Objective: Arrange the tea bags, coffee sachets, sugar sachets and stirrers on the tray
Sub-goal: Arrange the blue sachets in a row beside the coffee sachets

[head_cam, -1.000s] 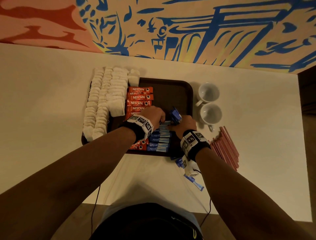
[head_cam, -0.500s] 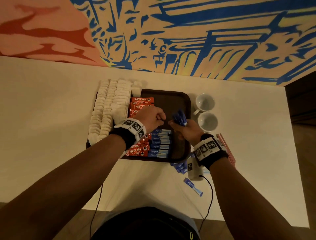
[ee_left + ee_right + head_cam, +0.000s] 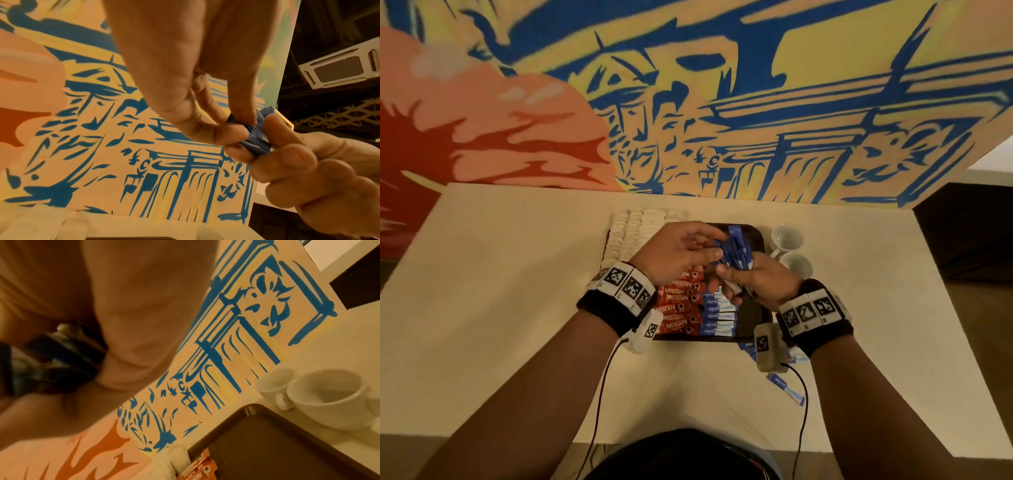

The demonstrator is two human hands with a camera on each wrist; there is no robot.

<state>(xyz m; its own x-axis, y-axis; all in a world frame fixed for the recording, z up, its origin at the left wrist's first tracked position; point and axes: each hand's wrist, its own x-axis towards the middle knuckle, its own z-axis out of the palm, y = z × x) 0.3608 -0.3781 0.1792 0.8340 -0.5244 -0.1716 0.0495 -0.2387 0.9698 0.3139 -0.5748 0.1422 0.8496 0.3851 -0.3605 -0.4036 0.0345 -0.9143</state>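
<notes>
My right hand [image 3: 739,274] grips a bundle of blue sugar sachets [image 3: 734,250] upright above the dark brown tray [image 3: 755,236]. The left hand [image 3: 719,245] reaches over and pinches the top of one sachet in that bundle [image 3: 257,139] between thumb and fingers [image 3: 236,134]. On the tray lie a column of red coffee sachets [image 3: 681,303] and, to their right, a column of blue sugar sachets [image 3: 717,315]. White tea bags [image 3: 633,233] fill the tray's left side. My right wrist hides the stirrers.
Two white cups [image 3: 787,236] [image 3: 796,265] stand on the table just right of the tray [image 3: 267,443]. Loose sugar sachets [image 3: 786,389] lie on the table near the tray's front right corner. A painted wall rises behind the table.
Both hands have risen off the tray. The left hand left the laid-out row and now pinches a sachet in the bundle, which the right hand holds higher. My view has tilted up.
</notes>
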